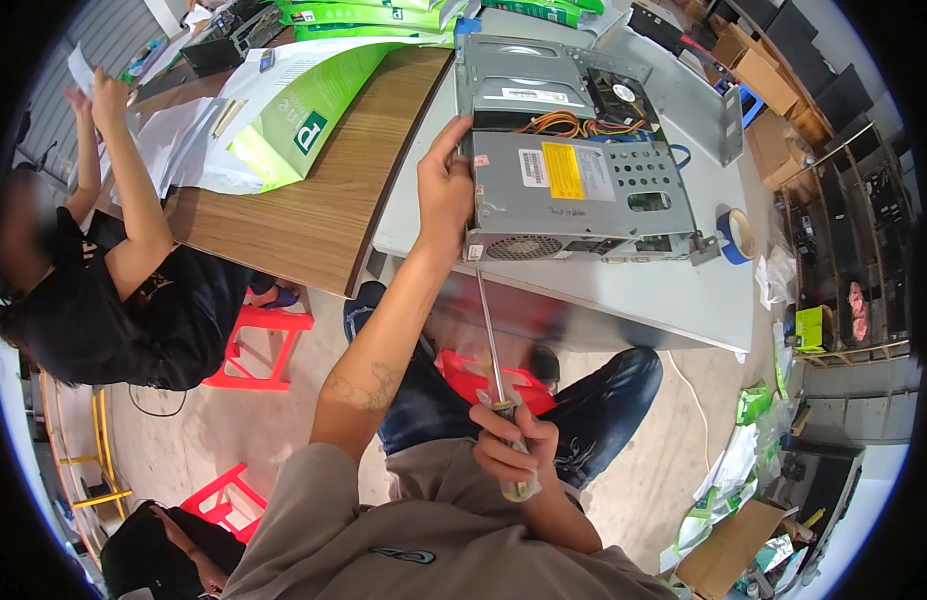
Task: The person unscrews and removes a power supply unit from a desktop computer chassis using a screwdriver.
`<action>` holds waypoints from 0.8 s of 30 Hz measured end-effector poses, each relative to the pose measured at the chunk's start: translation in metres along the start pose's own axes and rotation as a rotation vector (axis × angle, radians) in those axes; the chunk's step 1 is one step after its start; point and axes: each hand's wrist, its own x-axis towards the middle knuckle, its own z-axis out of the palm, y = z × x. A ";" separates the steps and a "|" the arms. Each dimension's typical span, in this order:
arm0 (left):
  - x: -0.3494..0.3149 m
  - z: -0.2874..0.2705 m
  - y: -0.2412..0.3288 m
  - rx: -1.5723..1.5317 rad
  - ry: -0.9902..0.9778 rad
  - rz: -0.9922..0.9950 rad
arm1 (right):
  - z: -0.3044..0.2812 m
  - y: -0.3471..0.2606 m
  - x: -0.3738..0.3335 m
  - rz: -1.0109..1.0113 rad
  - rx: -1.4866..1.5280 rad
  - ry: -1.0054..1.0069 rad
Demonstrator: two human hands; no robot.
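An opened metal computer case (pixel 504 200) lies on the white table (pixel 674 300), with a power supply side and fan grille facing me. My left hand (pixel 447 190) is closed around the case's left edge, thumb up along its side. In my right hand (pixel 517 448) is a long screwdriver (pixel 492 335), gripped by its clear yellowish handle. Its shaft points up and away from me, and the tip is at the case's lower left corner; whether it sits in a screw I cannot make out. Coloured cables (pixel 564 124) and a black fan (pixel 621 95) show inside the case.
A roll of blue tape (pixel 736 236) stands right of the case. Green and white plastic bags (pixel 284 120) lie on the wooden table (pixel 334 215). At left a person (pixel 114 270) holds up paper beside a red stool (pixel 259 345). Cardboard boxes (pixel 764 75) stand far right.
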 end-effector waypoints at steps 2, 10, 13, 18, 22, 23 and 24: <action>0.002 -0.002 -0.005 0.058 0.013 0.026 | 0.004 -0.008 0.001 0.021 -0.031 0.038; -0.002 -0.002 -0.006 0.027 -0.007 0.029 | 0.047 -0.022 0.014 0.151 -0.624 0.578; -0.005 0.000 0.008 -0.029 -0.016 -0.018 | 0.032 -0.009 0.022 0.023 -1.540 0.725; -0.003 -0.002 0.006 -0.010 -0.014 0.005 | 0.029 -0.005 0.029 -0.028 -1.485 0.680; -0.001 -0.001 0.004 0.006 -0.010 0.081 | 0.019 -0.001 0.029 -0.045 -1.265 0.612; -0.006 -0.001 0.006 0.007 -0.016 0.072 | 0.016 -0.001 0.028 -0.069 -1.065 0.561; -0.013 -0.002 0.013 -0.067 0.038 0.067 | 0.014 -0.002 0.027 -0.090 -0.868 0.502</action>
